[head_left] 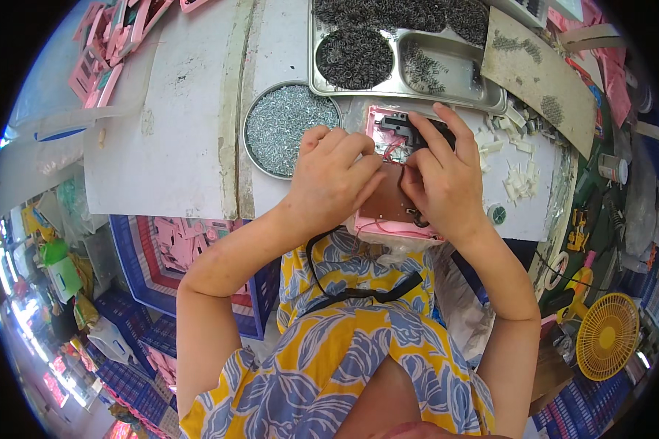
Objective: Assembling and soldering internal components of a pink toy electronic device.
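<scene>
Two bare hands of mine worked apart: the left hand (337, 172) curled over the left side of one pink casing (397, 227), the right hand (445, 175) bent over its right side beside one black part (395, 123); I couldn't tell whether either gripped. The casing lay centrally, right of one round dish (246, 134). One steel tray (461, 71) stood far, one yellow fan (608, 336) near right

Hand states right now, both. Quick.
Left hand: fingers curled beside the pink casing; whether it grips anything can't be told.
Right hand: fingers bent, partly spread over the black part; grip can't be told.
</scene>
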Motion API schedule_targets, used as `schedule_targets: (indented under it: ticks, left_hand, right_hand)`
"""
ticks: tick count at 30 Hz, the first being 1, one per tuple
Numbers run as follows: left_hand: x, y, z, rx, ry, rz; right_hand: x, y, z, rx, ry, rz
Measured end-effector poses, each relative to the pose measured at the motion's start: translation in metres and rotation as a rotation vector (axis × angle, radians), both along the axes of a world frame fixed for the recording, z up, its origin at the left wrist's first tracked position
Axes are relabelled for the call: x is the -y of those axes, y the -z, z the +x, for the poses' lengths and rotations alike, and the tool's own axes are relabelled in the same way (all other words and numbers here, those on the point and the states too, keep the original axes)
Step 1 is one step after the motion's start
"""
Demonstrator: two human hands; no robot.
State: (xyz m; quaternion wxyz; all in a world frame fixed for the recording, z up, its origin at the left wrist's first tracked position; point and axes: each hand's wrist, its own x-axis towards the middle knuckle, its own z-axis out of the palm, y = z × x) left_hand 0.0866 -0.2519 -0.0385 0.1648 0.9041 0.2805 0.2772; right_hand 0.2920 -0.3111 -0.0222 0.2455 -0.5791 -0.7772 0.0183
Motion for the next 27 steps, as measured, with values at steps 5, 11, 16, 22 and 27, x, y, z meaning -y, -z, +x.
schedule_targets:
  ticks: [5, 11, 16, 22, 27]
  left_hand:
    - [0.002, 0.004, -0.002, -0.009, 0.005, 0.037]
    - [0.009, -0.003, -0.003, -0.043, -0.039, 0.011]
    - [0.014, -0.003, -0.003, -0.050, -0.053, -0.019]
    - [0.017, -0.002, -0.003, -0.048, -0.076, -0.033]
    - [0.017, -0.004, -0.005, -0.035, -0.079, -0.137]
  right_hand:
    - [0.004, -0.001, 0.009, -0.016, 0.028, -0.012]
    - [0.003, -0.008, 0.006, -0.072, 0.025, -0.052]
    - [0.002, -0.002, 0.000, -0.035, -0.013, -0.021]
    - [0.005, 0.002, -0.001, -0.028, 0.051, -0.016]
    - [0.016, -0.010, 0.015, -0.038, 0.056, -0.095]
